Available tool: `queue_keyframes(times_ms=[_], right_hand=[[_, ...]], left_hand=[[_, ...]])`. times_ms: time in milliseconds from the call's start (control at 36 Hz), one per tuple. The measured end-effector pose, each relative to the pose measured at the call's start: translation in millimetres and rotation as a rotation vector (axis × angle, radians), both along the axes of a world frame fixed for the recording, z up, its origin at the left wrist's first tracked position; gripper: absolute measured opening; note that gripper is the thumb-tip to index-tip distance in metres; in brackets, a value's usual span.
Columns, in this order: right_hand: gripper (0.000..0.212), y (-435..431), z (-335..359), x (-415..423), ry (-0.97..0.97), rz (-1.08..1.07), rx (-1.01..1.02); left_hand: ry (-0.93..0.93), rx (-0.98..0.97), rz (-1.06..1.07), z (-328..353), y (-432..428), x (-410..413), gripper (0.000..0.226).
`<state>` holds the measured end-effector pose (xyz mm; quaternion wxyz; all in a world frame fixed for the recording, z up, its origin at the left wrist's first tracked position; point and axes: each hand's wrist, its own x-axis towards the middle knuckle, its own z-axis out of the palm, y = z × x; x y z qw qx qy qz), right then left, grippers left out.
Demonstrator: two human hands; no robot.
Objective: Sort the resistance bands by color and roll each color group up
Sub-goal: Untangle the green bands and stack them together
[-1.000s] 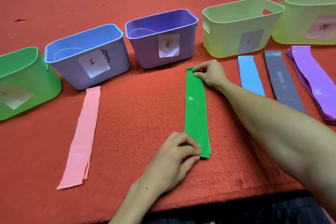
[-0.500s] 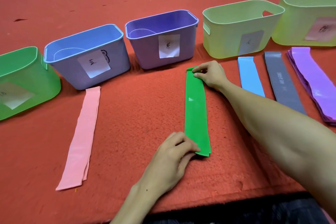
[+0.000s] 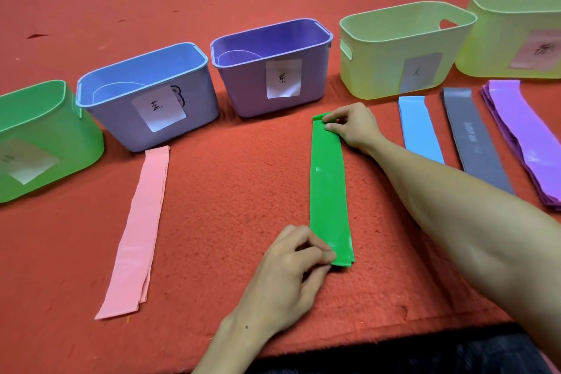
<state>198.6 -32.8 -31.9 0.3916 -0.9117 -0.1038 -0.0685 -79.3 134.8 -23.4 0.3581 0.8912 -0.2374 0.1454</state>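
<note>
**Both grips pinch the ends of the green bands**

The left grip pinches the near end of the stacked green resistance bands between thumb and curled fingers. The right grip pinches the far end, its forearm reaching in from the right. The green stack lies flat and unrolled on the red tabletop, running away from the person, its far end just in front of the purple bin. To the left lie the pink bands, their far end close to the blue bin, with the green bin beyond. To the right lie a light blue band, a grey band and a purple stack, in front of the inner yellow-green bin and the outer yellow-green bin
</note>
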Motion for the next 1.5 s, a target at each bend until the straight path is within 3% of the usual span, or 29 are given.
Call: queue_keyframes(times_ms=[139, 250, 417, 722, 944, 1111, 1333, 1500], right_hand=[[0.016, 0.3, -0.2, 0.6, 0.006, -0.003, 0.007], [0.016, 0.2, 0.4, 0.2, 0.007, -0.002, 0.000], [0.016, 0.2, 0.3, 0.2, 0.009, 0.003, 0.005], [0.016, 1.0, 2.2, -1.9, 0.001, 0.005, -0.004], [0.016, 1.2, 0.5, 0.0, -0.001, -0.004, -0.007], [0.015, 1.7, -0.1, 0.4, -0.020, 0.006, -0.001], [0.015, 1.2, -2.1, 1.5, -0.027, -0.001, 0.008], [0.016, 1.2, -3.1, 1.7, -0.035, -0.006, 0.000]], left_hand=[[-0.064, -0.041, 0.021, 6.4, 0.3, 0.6, 0.010], [-0.034, 0.081, -0.006, -4.0, 2.0, 0.8, 0.009], [0.044, 0.087, -0.019, -6.0, 2.8, -1.0, 0.012], [0.225, 0.168, -0.250, 34.0, 21.4, 25.3, 0.036], [0.096, 0.115, -0.192, 48.4, 21.2, 84.5, 0.039], [0.147, 0.345, -0.046, 30.6, 3.1, 142.3, 0.075], [0.232, 0.710, -0.093, 2.1, -22.9, 154.4, 0.087], [0.242, 0.769, -0.067, -0.9, -21.6, 127.8, 0.107]])
